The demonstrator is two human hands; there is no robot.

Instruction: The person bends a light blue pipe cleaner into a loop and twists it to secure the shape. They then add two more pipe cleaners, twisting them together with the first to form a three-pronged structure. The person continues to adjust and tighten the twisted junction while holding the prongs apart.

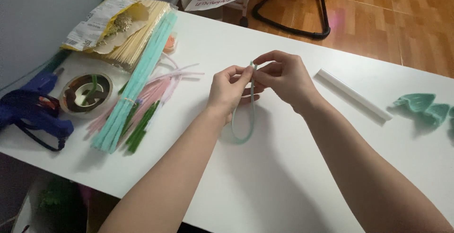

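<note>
The two ends of a mint-green pipe cleaner are pinched together between the left hand and the right hand, each grip closed narrowly on it above the middle of the white table. Its loop hangs down toward the near side (touching the table, it seems). A bundle of pipe cleaners lies well to the left, a white stick to the right.

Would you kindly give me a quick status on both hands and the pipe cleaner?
Left hand and right hand pinch looped mint pipe cleaner at top. Loop hangs over white table. Nothing obstructing.
</note>
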